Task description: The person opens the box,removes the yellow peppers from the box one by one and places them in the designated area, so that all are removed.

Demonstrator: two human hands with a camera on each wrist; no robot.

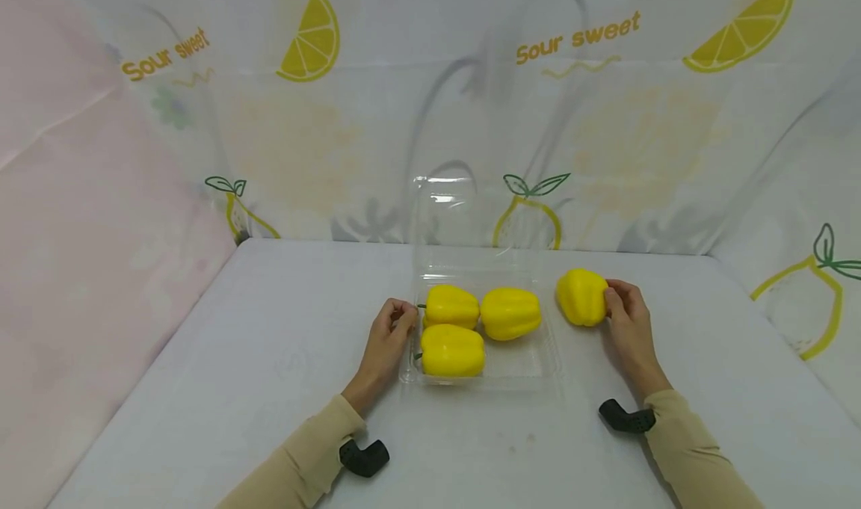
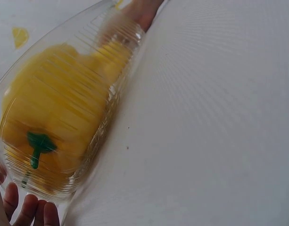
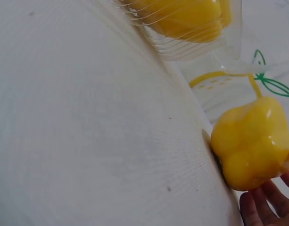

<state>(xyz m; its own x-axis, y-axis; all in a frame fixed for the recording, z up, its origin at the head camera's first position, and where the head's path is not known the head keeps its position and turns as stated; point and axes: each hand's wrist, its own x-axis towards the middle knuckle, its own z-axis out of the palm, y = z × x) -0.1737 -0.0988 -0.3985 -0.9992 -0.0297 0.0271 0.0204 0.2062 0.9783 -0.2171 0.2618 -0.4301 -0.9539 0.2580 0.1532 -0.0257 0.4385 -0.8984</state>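
A clear plastic clamshell container (image 1: 521, 363) stands on the table with its lid (image 1: 464, 225) raised at the back. Inside are three yellow bell peppers: one at the back left (image 1: 452, 306), one at the front left (image 1: 453, 352) and one at the back right (image 1: 511, 314). Green stems show at the left ends of the two left ones. My left hand (image 1: 389, 338) holds the container's left edge with bent fingers and thumb. To the container's right, my right hand (image 1: 632, 322) grips another yellow bell pepper (image 1: 581, 297) from its right side, at the table surface.
The white table (image 1: 269, 359) ends at a hanging cloth (image 1: 377, 135) printed with lemons, behind and at the sides. Black curved pieces (image 1: 365, 458) show at both sleeve cuffs. Bare tabletop lies in front of the container.
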